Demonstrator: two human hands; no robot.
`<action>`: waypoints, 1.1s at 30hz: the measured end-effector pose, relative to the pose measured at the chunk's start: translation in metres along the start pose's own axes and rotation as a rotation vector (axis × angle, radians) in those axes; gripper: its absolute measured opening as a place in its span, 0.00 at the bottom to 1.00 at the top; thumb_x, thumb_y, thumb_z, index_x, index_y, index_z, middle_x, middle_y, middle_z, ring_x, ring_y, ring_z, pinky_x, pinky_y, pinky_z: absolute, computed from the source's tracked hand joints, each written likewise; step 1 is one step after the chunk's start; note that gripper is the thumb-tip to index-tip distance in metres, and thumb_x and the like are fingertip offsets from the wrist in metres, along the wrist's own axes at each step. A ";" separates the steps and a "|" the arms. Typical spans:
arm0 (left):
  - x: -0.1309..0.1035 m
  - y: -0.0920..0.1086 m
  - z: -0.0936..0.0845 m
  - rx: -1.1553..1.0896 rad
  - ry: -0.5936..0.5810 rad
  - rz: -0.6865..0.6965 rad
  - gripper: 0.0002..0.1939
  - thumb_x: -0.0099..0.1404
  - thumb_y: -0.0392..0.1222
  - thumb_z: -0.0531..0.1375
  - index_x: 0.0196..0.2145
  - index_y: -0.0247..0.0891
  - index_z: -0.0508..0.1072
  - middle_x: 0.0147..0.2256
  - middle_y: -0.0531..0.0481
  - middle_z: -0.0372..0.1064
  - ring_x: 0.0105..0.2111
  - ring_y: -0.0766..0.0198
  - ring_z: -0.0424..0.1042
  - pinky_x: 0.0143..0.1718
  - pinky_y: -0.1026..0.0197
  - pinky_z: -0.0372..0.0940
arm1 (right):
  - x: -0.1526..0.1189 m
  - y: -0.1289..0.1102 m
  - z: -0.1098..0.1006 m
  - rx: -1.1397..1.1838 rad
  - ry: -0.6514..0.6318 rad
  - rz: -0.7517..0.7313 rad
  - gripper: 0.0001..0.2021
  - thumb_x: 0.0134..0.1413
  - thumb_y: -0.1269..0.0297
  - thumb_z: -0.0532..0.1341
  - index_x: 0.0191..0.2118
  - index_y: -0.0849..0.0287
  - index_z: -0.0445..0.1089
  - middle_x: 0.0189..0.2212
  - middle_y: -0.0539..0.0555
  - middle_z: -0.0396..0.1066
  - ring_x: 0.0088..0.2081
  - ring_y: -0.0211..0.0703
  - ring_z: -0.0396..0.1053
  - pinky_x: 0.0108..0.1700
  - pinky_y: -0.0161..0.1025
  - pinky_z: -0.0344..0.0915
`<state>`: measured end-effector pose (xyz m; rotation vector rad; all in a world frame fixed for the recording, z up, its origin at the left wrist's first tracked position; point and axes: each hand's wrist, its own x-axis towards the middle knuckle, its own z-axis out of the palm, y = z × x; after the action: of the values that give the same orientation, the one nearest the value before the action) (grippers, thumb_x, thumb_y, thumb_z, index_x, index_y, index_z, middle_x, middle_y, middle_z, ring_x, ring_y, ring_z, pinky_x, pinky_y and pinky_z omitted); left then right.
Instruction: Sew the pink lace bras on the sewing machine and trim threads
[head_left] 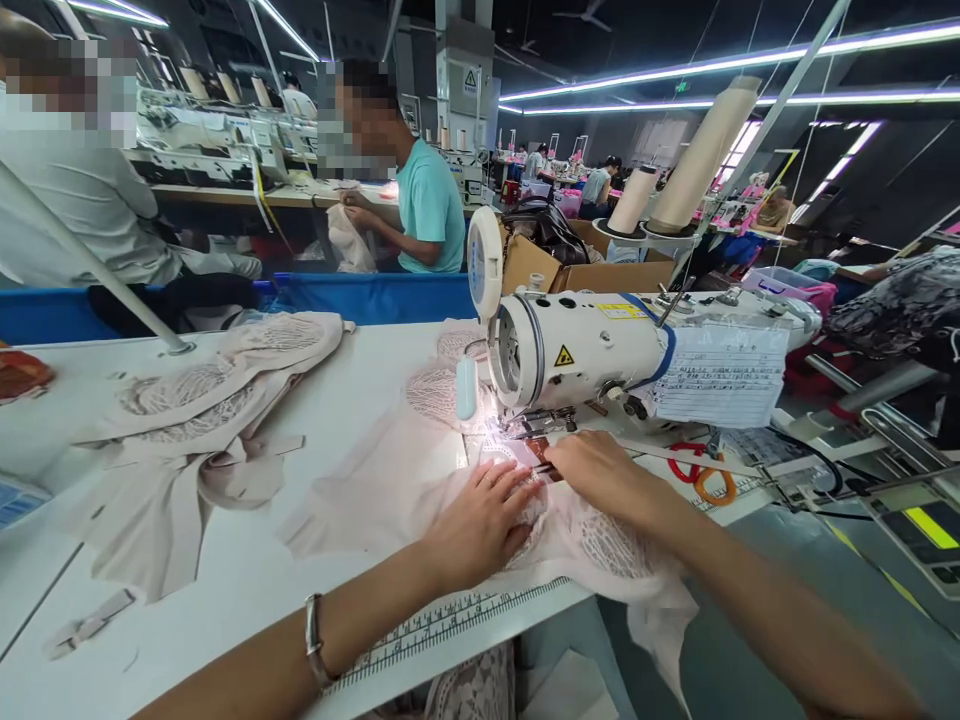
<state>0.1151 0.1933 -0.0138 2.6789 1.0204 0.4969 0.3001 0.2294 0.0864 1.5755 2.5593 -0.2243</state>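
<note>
A pale pink lace bra [611, 540] lies under the white sewing machine [592, 345], its cups and bands spread over the table's front edge. My left hand [484, 520] rests flat on the fabric just in front of the lit needle area, fingers stretched out and open. My right hand [596, 470] is closed beside the presser foot [536, 423], next to a small brown piece [538, 450]. What its fingertips grip is hidden. A pale strap [690, 458] runs from near this hand toward the right. More sheer pale fabric [360, 500] extends left of my left hand.
A pile of pale lace bras [225, 390] lies at left. Red and orange-handled scissors [694, 472] lie right of the machine. Thread cones [705, 155] and a cardboard box [615, 275] stand behind. A ruler scale [457, 625] marks the front edge. Two co-workers sit beyond the table.
</note>
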 end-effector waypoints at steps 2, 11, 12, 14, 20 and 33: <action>0.002 -0.011 -0.004 -0.094 0.041 0.035 0.21 0.71 0.41 0.55 0.60 0.37 0.67 0.60 0.41 0.66 0.62 0.46 0.62 0.64 0.38 0.55 | 0.019 -0.001 0.026 0.052 0.114 0.090 0.08 0.62 0.75 0.58 0.39 0.61 0.75 0.38 0.59 0.78 0.37 0.47 0.74 0.35 0.36 0.59; 0.008 -0.026 0.007 0.020 0.262 -0.199 0.18 0.72 0.37 0.49 0.54 0.28 0.69 0.53 0.31 0.69 0.52 0.43 0.68 0.49 0.42 0.66 | 0.044 -0.002 0.084 0.289 0.327 0.286 0.11 0.58 0.64 0.66 0.47 0.56 0.72 0.40 0.53 0.79 0.40 0.45 0.76 0.39 0.36 0.64; 0.006 -0.023 0.009 0.109 0.261 -0.181 0.19 0.71 0.38 0.50 0.55 0.26 0.68 0.55 0.29 0.68 0.54 0.41 0.66 0.51 0.41 0.65 | 0.042 -0.001 0.082 0.302 0.324 0.302 0.12 0.56 0.63 0.67 0.46 0.56 0.72 0.38 0.53 0.79 0.39 0.46 0.76 0.39 0.36 0.64; 0.003 -0.017 0.009 0.299 0.243 -0.116 0.20 0.72 0.39 0.51 0.54 0.22 0.69 0.55 0.27 0.68 0.55 0.40 0.65 0.54 0.42 0.63 | 0.039 0.000 0.079 0.304 0.298 0.312 0.09 0.56 0.60 0.68 0.40 0.56 0.74 0.34 0.52 0.79 0.37 0.47 0.75 0.36 0.37 0.62; 0.004 -0.008 0.003 0.391 0.127 -0.047 0.21 0.71 0.42 0.54 0.51 0.18 0.72 0.47 0.28 0.72 0.48 0.42 0.70 0.52 0.43 0.64 | 0.033 -0.002 0.077 0.340 0.342 0.151 0.03 0.60 0.65 0.64 0.35 0.56 0.73 0.37 0.52 0.77 0.37 0.43 0.73 0.36 0.35 0.59; 0.010 -0.015 -0.002 0.295 0.077 0.003 0.12 0.69 0.42 0.57 0.41 0.30 0.73 0.53 0.28 0.69 0.46 0.42 0.70 0.43 0.43 0.67 | 0.037 -0.010 0.100 0.123 0.352 0.015 0.06 0.62 0.73 0.55 0.43 0.62 0.66 0.26 0.54 0.75 0.29 0.47 0.74 0.32 0.37 0.60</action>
<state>0.1125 0.2114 -0.0144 2.9374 1.1945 0.4870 0.2778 0.2384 -0.0177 1.8213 2.8398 -0.1128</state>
